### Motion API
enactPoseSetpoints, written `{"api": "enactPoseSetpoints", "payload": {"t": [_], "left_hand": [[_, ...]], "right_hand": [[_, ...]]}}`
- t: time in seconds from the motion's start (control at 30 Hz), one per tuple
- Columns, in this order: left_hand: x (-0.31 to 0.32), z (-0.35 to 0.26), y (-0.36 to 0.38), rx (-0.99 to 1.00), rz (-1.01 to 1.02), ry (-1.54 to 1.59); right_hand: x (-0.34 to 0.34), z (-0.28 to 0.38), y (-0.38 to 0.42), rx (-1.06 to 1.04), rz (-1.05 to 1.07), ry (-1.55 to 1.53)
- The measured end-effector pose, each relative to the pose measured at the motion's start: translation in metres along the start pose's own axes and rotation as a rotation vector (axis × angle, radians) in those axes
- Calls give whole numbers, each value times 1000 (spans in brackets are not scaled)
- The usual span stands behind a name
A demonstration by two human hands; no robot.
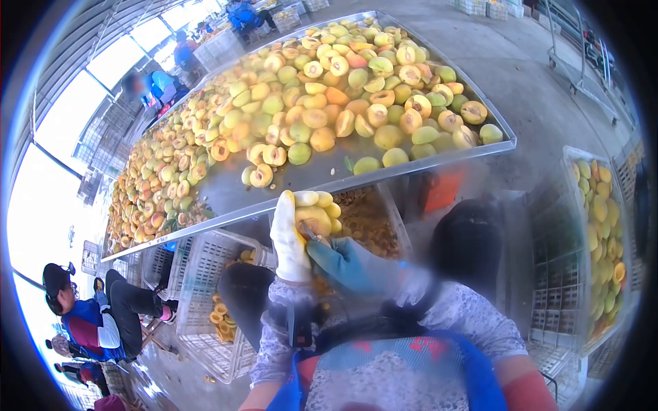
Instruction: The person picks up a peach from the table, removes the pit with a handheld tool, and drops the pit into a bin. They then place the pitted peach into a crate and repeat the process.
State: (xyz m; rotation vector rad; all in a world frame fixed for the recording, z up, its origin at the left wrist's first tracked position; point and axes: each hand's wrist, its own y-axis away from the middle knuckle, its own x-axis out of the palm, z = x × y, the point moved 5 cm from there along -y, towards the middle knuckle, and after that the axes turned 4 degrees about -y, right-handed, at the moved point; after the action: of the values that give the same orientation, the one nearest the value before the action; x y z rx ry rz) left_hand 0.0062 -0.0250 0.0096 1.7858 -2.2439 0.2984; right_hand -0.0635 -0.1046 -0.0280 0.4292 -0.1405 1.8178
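Observation:
My left hand (pixel 288 240), in a white glove with yellow fingers, is closed around a yellow peach (pixel 315 219) in front of the metal table's near edge. My right hand (pixel 349 265), in a blue glove, is closed on a small pitting tool (pixel 310 233), whose metal end is against the fruit. Its exact shape is mostly hidden by the fingers. Below both hands, a crate (pixel 396 222) holds brownish pits and scraps. Just beyond them, several halved and whole peaches (pixel 322 120) are heaped on the metal table (pixel 288 186).
At lower left, a white crate (pixel 195 315) holds some peach halves. A crate of peaches (pixel 600 236) stands at the right. A seated person (pixel 89 315) is on the left, with other people behind the table. A metal trolley (pixel 579 79) stands at the upper right.

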Motion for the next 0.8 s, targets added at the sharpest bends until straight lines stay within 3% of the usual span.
{"api": "enactPoseSetpoints", "payload": {"t": [0.03, 0.17, 0.3, 0.4, 0.47, 0.53, 0.57, 0.6, 0.63, 0.7, 0.8], "left_hand": [[0, 1, 1, -18, -4, 34], [-2, 0, 3, -60, 101, 37], [-2, -8, -6, 110, 305, -257], [1, -14, 0, -8, 270, -44], [-6, -11, -2, -40, 141, 74], [-13, -12, -8, -17, 10, 161], [-25, -8, -24, -81, 6, 384], [-39, -22, -27, -33, -181, 314], [-56, -33, -30, 38, -180, 392], [-94, -63, -19, 195, -374, 137], [-168, -115, -6, 393, -517, -373]], "right_hand": [[1, -2, 3, 119, 53, -64], [1, 6, 9, 226, 62, -23], [9, -12, 8, 229, 135, -291], [15, -13, 5, 199, 258, -330], [10, 2, 5, 140, 178, -90], [-1, 1, -7, -71, 82, 345], [-5, 3, -11, -180, 34, 561], [-8, 10, -6, -153, 19, 768], [-15, 25, 3, -125, 2, 975], [-34, 10, -7, -105, -32, 1265], [-42, 3, -29, -152, -104, 1286]]}}
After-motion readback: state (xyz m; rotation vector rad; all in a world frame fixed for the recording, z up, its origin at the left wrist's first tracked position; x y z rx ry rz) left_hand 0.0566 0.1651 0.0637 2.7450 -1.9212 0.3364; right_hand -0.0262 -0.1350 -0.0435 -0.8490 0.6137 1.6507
